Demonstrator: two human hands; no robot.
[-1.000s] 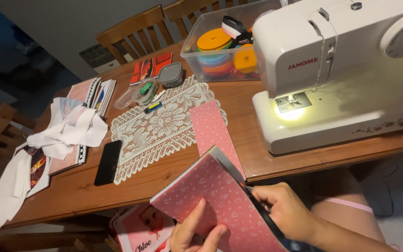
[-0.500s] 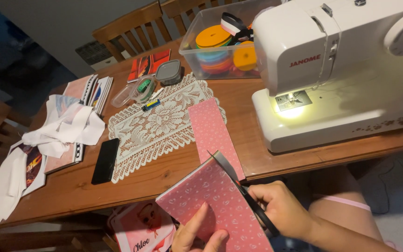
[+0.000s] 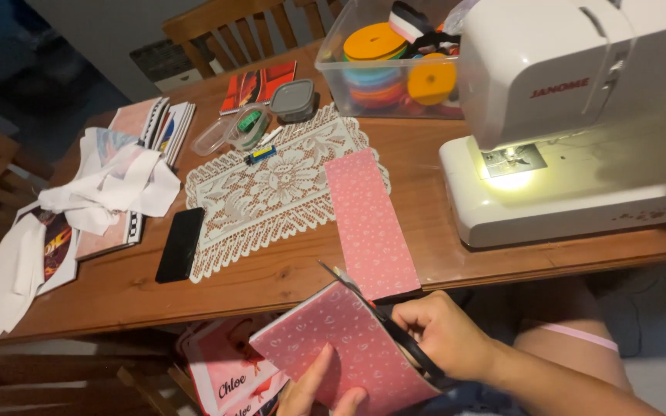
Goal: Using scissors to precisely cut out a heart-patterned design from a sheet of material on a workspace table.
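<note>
Head view. At the near edge of the wooden surface [image 3: 287,277] the right hand [image 3: 445,335] is closed through the handles of a pair of dark scissors [image 3: 383,320], whose blades run along the right edge of a folded piece of pink heart-print fabric [image 3: 341,347] held below the surface edge. The left hand [image 3: 321,389] supports the fabric from beneath, fingers spread against its near side; how firmly its grip closes cannot be told. The fabric appears light, thin and limp, likely to sag or slide unless kept taut; the best hold is judged to be flat against the fold, close beside the cutting line but clear of the blades. The scissors are rigid and sharp-tipped and are taken by the handle loops only. A second pink strip [image 3: 368,223] lies flat between a lace doily [image 3: 264,192] and a lit white sewing machine [image 3: 580,115]. A black phone [image 3: 179,244] rests left of the doily; a clear box of ribbon spools [image 3: 383,69] stands far centre.
</note>
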